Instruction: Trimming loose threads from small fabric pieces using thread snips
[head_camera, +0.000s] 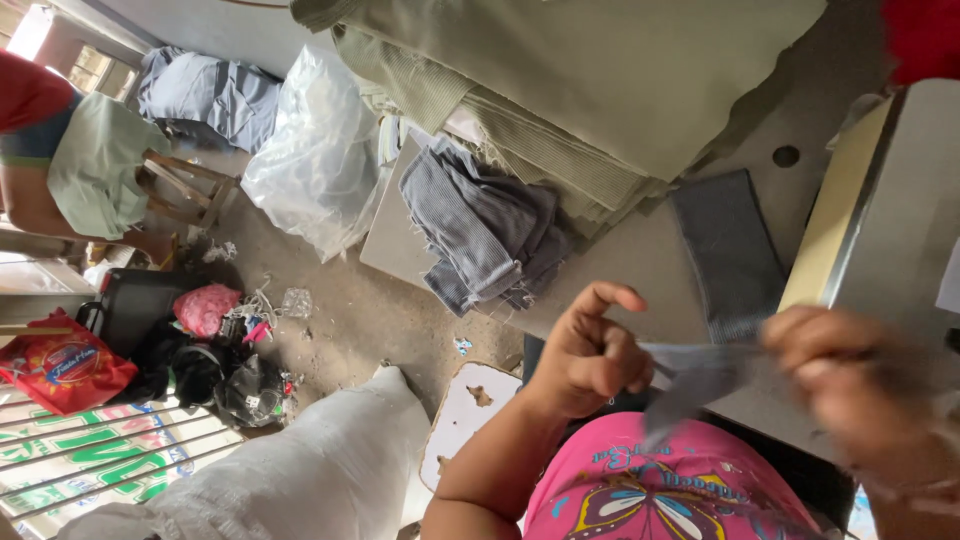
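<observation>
Nearest the camera, the left hand (590, 355) pinches one end of a small grey fabric strip (690, 375) between thumb and curled fingers, forefinger raised. The right hand (850, 385), blurred, grips the strip's other end, its grip pressed together on the cloth, just above the pink shirt (660, 490). Beyond, on the table (640, 265), lies a dark grey ribbed piece (728, 250). Farther off are rumpled grey ribbed cloths (480, 230) and a stack of olive fabric (600, 80).
</observation>
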